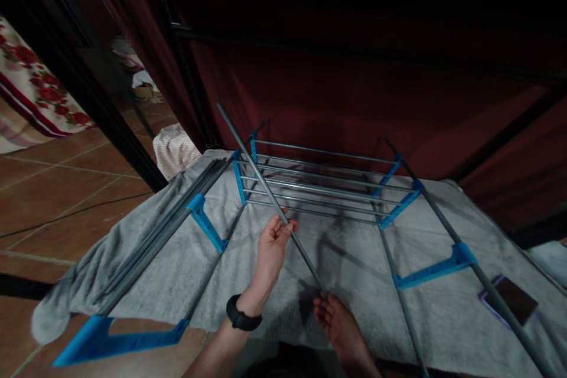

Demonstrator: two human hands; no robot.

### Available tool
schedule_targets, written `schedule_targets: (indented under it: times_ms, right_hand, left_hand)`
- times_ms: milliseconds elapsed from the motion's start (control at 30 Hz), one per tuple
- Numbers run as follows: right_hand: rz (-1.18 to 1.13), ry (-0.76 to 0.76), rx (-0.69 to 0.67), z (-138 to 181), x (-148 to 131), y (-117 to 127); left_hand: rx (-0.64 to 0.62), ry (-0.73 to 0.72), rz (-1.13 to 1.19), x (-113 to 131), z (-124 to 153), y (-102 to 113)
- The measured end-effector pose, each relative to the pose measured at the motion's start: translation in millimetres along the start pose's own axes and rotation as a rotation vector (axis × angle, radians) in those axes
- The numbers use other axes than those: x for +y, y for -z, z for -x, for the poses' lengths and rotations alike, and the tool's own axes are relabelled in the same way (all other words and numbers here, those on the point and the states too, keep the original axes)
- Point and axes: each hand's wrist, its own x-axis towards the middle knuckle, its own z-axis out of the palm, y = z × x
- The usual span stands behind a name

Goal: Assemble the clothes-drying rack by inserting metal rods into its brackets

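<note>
A long grey metal rod (261,174) slants from the upper left down to the lower middle. My left hand (273,245) grips it around its middle, fingers closed round it; a black band sits on that wrist. My right hand (339,322) pinches the rod's lower end near the bottom of the view. Under the rod lies a partly built rack (319,183) of grey tubes and blue plastic brackets, resting on a grey towel (336,260).
Loose grey tubes (168,230) with a blue bracket lie to the left on the towel. A dark phone (514,300) lies at the right. Dark red fabric and black bed-frame bars stand behind. Tiled floor stretches left, with a flowered cloth (31,88).
</note>
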Motion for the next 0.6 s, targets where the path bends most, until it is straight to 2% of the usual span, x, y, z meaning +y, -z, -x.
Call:
schedule_targets:
  times_ms: [133, 233, 367, 600]
  right_hand:
    - [0.146, 0.02, -0.116, 11, 6, -11]
    - [0.302, 0.091, -0.132, 11, 0, -9]
    - [0.419, 0.212, -0.127, 5, -23, -1]
    - [0.379, 0.306, -0.069, 7, -64, 0]
  left_hand:
    - [-0.078, -0.017, -0.05, -2, 7, -6]
    - [-0.161, -0.091, -0.119, 5, 4, -6]
    - [-0.225, -0.174, -0.233, 13, -5, -3]
    - [-0.248, -0.328, -0.496, 4, -7, 6]
